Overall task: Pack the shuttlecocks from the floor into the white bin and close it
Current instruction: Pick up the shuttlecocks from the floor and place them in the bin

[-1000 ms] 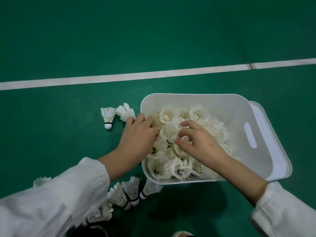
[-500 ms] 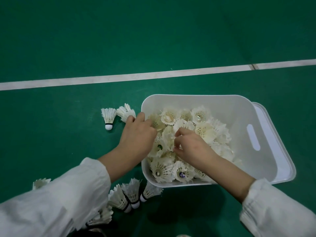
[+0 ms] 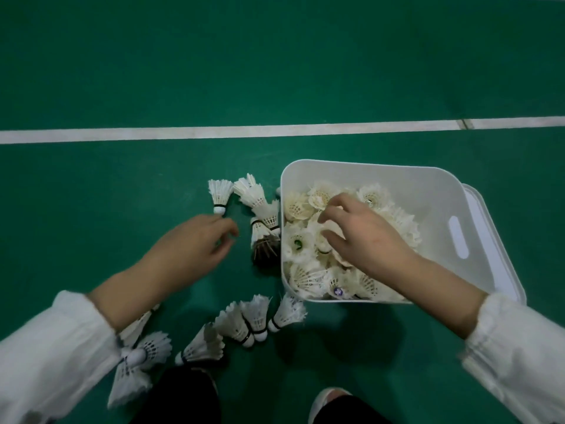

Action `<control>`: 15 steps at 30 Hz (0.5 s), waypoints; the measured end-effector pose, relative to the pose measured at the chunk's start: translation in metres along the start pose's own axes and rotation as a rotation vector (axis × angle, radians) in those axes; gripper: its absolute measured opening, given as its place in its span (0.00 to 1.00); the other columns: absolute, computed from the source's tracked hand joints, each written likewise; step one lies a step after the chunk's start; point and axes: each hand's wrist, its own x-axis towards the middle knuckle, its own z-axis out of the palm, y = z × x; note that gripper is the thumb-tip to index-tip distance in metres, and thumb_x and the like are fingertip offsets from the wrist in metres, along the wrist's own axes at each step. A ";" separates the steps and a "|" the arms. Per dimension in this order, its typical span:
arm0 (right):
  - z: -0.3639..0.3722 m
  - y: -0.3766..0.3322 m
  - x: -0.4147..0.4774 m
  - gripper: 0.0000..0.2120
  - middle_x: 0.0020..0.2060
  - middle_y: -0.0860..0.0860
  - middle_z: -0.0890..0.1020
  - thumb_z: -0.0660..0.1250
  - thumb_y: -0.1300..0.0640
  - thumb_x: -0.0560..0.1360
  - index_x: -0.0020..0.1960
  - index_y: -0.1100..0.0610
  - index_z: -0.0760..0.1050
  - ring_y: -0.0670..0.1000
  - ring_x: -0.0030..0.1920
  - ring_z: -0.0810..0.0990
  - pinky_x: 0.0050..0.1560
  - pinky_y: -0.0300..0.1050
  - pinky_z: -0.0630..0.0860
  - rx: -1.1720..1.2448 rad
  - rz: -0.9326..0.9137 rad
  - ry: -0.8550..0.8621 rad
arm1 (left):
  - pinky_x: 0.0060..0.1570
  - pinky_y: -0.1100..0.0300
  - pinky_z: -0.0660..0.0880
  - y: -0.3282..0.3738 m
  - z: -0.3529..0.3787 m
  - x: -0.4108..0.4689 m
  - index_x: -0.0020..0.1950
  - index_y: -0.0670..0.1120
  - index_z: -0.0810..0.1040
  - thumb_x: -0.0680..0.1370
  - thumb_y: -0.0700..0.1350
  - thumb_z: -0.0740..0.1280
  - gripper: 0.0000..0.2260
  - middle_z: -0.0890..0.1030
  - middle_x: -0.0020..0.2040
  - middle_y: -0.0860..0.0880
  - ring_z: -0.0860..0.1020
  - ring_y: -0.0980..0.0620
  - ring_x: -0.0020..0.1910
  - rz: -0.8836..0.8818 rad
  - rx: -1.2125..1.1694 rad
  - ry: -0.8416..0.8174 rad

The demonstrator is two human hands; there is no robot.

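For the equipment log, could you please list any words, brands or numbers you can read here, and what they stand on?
No text can be read.
Purple mark on the cork of a shuttlecock in the white bin: too small and blurred to read.
The bin's walls and the white floor line: no lettering visible.

The green floor (image 3: 122, 71) is lit evenly but rather dimly, and is darkened toward the corners of the frame. A soft shadow is cast below the white bin (image 3: 367, 172). The white line (image 3: 214, 131) is bowed by wide-angle distortion. The left hand (image 3: 189, 243) and the sleeves (image 3: 46, 362) at the lower edges are smeared by blur.
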 end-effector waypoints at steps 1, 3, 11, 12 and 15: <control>-0.005 -0.012 -0.002 0.11 0.59 0.50 0.73 0.61 0.55 0.77 0.59 0.54 0.74 0.51 0.58 0.73 0.55 0.42 0.69 0.033 -0.058 0.028 | 0.48 0.57 0.73 -0.009 0.006 -0.013 0.53 0.49 0.75 0.78 0.47 0.60 0.07 0.78 0.48 0.52 0.75 0.52 0.48 -0.050 0.009 -0.059; -0.005 -0.043 -0.006 0.11 0.56 0.50 0.74 0.59 0.57 0.78 0.60 0.55 0.73 0.50 0.55 0.73 0.55 0.40 0.70 0.106 -0.173 -0.009 | 0.49 0.56 0.73 -0.023 0.025 -0.034 0.55 0.49 0.75 0.78 0.49 0.60 0.08 0.78 0.50 0.51 0.75 0.51 0.49 -0.120 0.038 -0.169; 0.118 -0.105 -0.015 0.18 0.60 0.59 0.67 0.62 0.68 0.73 0.62 0.63 0.65 0.59 0.58 0.71 0.45 0.52 0.69 -0.163 -0.254 -0.522 | 0.54 0.55 0.71 -0.038 0.111 -0.070 0.61 0.46 0.71 0.76 0.53 0.63 0.17 0.74 0.57 0.47 0.74 0.47 0.56 -0.236 -0.070 -0.344; 0.131 -0.103 -0.014 0.18 0.60 0.59 0.66 0.62 0.68 0.73 0.62 0.63 0.65 0.60 0.57 0.72 0.44 0.52 0.69 -0.168 -0.202 -0.547 | 0.54 0.55 0.71 -0.035 0.118 -0.071 0.63 0.47 0.70 0.76 0.53 0.63 0.18 0.73 0.58 0.47 0.74 0.46 0.57 -0.232 -0.070 -0.352; 0.160 -0.093 -0.007 0.22 0.61 0.60 0.66 0.63 0.68 0.74 0.65 0.64 0.62 0.62 0.57 0.74 0.51 0.55 0.74 -0.161 -0.107 -0.580 | 0.49 0.53 0.71 -0.031 0.136 -0.073 0.62 0.46 0.70 0.76 0.51 0.61 0.16 0.73 0.57 0.47 0.75 0.45 0.55 -0.208 -0.078 -0.375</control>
